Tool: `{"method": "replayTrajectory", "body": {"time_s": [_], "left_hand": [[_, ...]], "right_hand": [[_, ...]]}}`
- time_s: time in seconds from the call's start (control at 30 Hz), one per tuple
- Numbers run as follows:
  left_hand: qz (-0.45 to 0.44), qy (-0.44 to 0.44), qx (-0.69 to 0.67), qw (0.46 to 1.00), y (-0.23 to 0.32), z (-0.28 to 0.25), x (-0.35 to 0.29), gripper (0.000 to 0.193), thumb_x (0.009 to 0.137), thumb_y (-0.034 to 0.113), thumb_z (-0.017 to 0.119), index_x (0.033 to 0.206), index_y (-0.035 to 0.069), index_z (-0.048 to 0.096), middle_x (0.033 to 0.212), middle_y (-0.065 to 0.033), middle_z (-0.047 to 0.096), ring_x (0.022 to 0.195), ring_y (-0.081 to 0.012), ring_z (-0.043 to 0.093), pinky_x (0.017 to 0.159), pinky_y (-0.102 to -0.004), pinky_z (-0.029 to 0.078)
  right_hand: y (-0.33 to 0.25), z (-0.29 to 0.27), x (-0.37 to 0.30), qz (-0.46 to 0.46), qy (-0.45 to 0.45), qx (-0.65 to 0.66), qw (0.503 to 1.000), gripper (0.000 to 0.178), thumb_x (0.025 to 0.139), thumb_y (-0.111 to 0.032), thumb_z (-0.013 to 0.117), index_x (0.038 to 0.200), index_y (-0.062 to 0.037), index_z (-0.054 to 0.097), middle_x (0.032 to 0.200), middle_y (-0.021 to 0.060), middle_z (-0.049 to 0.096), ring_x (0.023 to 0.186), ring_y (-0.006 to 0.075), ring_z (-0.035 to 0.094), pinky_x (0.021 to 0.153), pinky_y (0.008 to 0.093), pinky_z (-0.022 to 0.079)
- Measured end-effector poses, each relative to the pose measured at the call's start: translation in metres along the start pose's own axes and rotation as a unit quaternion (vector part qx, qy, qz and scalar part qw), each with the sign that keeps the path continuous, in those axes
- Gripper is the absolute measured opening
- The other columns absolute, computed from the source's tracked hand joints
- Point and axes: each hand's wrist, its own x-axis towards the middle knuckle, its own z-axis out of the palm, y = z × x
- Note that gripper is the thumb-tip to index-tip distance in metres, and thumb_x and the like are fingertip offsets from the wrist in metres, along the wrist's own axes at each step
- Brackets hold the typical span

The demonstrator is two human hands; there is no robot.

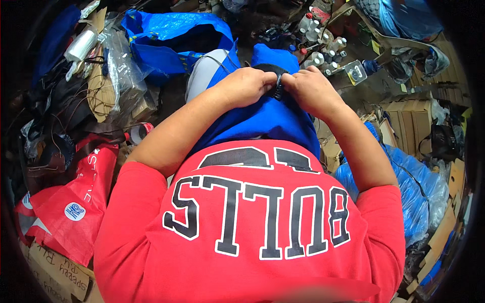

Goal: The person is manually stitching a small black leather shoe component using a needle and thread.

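Observation:
Over my lap, on blue shorts [262, 118], my left hand [250, 86] and my right hand [310, 90] come close together. Between them is a small black piece with a curved edge [276, 76]; whether it is leather or cloth I cannot tell. The left fingers pinch its left side. On the opposite side, the right thumb and fingers are closed on it, with the fingertips partly hidden. Behind the hands, the black material curves across the blue fabric of a raised knee [273, 55]. A thin dark cord [216, 61] runs near my left wrist.
An open blue bag [177, 38] lies beyond my left arm. Several plastic bottles [323, 48] cluster ahead on the right. At the left sits a red bag [81, 197] beside cardboard [55, 275]. Blue plastic wrapping [409, 187] and cardboard boxes [409, 118] crowd the right.

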Motion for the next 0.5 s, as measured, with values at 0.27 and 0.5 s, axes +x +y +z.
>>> {"method": "replayTrajectory", "body": {"time_s": [0.27, 0.5], "left_hand": [[-0.039, 0.114, 0.092, 0.988, -0.047, -0.064, -0.093, 0.008, 0.080, 0.005, 0.055, 0.087, 0.003, 0.057, 0.077, -0.0141, 0.061, 0.072, -0.0313, 0.060, 0.063, -0.0373, 0.047], [0.035, 0.206, -0.395, 0.895, 0.037, -0.088, -0.043, 0.009, 0.087, 0.010, 0.060, 0.086, 0.001, 0.061, 0.084, -0.0057, 0.063, 0.079, -0.0117, 0.060, 0.071, -0.0258, 0.047]], "right_hand": [[0.075, 0.032, -0.060, 0.191, -0.013, 0.187, 0.964, 0.004, 0.080, -0.014, 0.060, 0.081, -0.0108, 0.058, 0.072, 0.0041, 0.062, 0.068, 0.0210, 0.058, 0.065, 0.0296, 0.041], [0.027, -0.007, -0.001, 0.102, 0.272, 0.781, 0.552, 0.020, 0.090, -0.023, 0.059, 0.094, -0.0035, 0.060, 0.086, 0.0065, 0.061, 0.079, 0.0136, 0.058, 0.076, 0.0282, 0.046]]}}
